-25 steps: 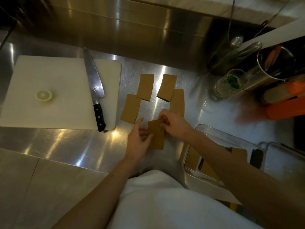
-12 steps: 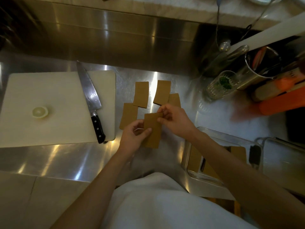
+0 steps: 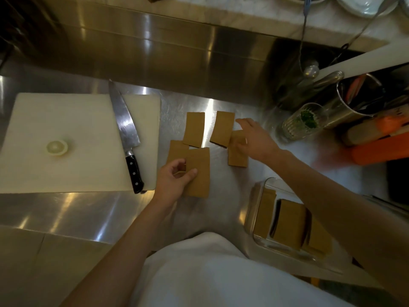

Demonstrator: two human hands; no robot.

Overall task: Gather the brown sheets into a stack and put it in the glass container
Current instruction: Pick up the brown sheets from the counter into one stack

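Steel bench (image 3: pixel 77 209), dim light. Left hand (image 3: pixel 174 181) holds a brown sheet (image 3: pixel 199 171) pinched between thumb and fingers, the sheet lying low over the bench and overlapping the corner of a second sheet (image 3: pixel 176 151) just behind it. Right hand (image 3: pixel 252 140) reaches forward with fingers spread wide, palm down on a third sheet (image 3: pixel 238 159) that lies flat on the bench; whether it has gripped that sheet cannot be told, since the palm covers the sheet's far end. Two more sheets lie further back, side by side and apart: one (image 3: pixel 194 129) touching the second sheet's far edge, the other (image 3: pixel 222 128) slightly tilted, its near corner overlapping the sheet under the right hand.

Glass container (image 3: pixel 256 196) sits at the near right of the bench, partly under the right forearm. Inside it, brown sheets already stand or lean in about three groups (image 3: pixel 290 222).

Left of the loose sheets: white cutting board (image 3: pixel 66 120), a knife (image 3: pixel 126 131) lying across its right part with the black handle toward the person, and a small pale round slice (image 3: pixel 57 147) on the board.
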